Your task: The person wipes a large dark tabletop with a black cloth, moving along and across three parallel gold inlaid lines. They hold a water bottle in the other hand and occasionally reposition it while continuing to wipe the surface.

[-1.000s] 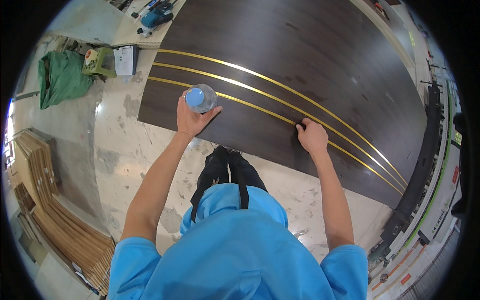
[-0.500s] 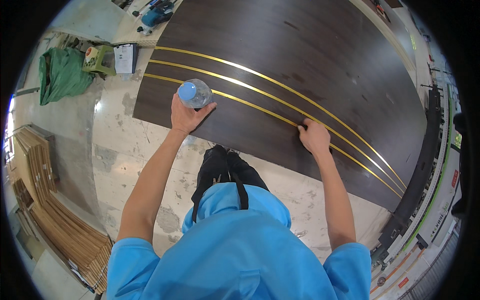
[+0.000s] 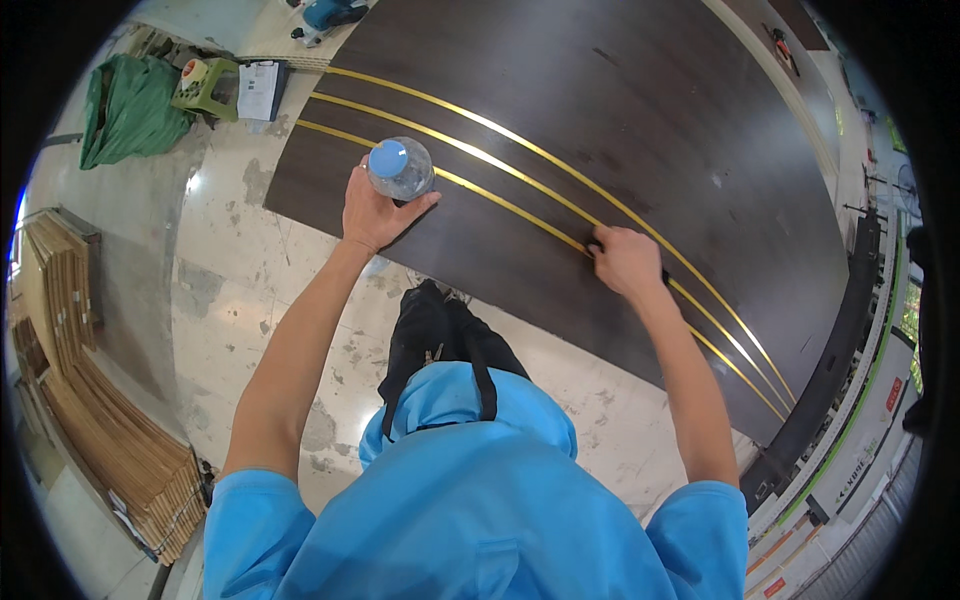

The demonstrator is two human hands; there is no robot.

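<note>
Left hand (image 3: 372, 212): grip closed round a clear bottle (image 3: 410, 178) with a blue cap (image 3: 388, 158); fingers to the far side, thumb to the near side, cap turned up toward the viewer. Wrapped this way, the bottle is presumably kept steady and upright; whether its base rests on the surface below cannot be told. Right hand (image 3: 632, 262): grip narrow, fingers curled down on a small dark item (image 3: 594, 242), mostly hidden, kind not determinable; the low, palm-down posture suggests light pressure against the surface. Beneath both hands: one dark brown panel (image 3: 640, 120), bottle above its near left part, dark item farther right. Upon it: three gold strips (image 3: 490, 158), running side by side from left edge to right, seemingly as set lines; the right hand and wrist cover parts of the lower two. Bordering at right: a long black rail (image 3: 836, 345), bent by the lens. Beyond the left edge: a blue power tool (image 3: 330, 12), cut by the frame; a clipboard (image 3: 258, 92) with paper; a green stool (image 3: 222, 98); a crumpled green sheet (image 3: 132, 112), all outside the panel, likely to leave it free for handwork. Lower left: stacked brown boards (image 3: 120, 430), packed close, probably to save floor (image 3: 215, 340).
</note>
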